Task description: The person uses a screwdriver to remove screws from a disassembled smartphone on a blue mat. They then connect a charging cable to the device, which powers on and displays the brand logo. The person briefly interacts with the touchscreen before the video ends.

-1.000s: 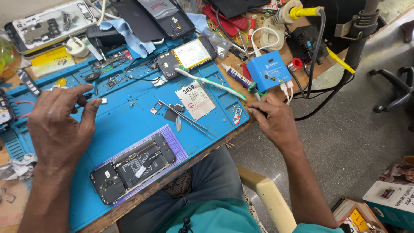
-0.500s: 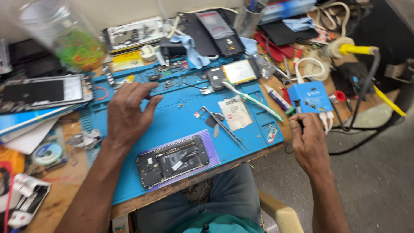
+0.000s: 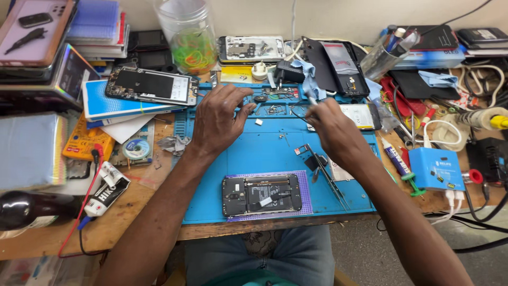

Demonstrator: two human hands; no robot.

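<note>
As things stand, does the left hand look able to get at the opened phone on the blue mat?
Probably yes: the left hand hovers over the blue mat, and nothing lies between it and the opened phone.

phone repair workshop | blue mat [image 3: 275,153] | opened phones [image 3: 262,194] | multimeter [image 3: 87,142]

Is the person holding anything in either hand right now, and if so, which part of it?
The right hand pinches a thin tool low on its shaft, tip pointing away over the blue mat. The left hand hovers with spread fingers and holds nothing.

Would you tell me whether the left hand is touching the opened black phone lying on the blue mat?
Apart: the head view shows bare blue mat between the left hand and the opened black phone.
</note>
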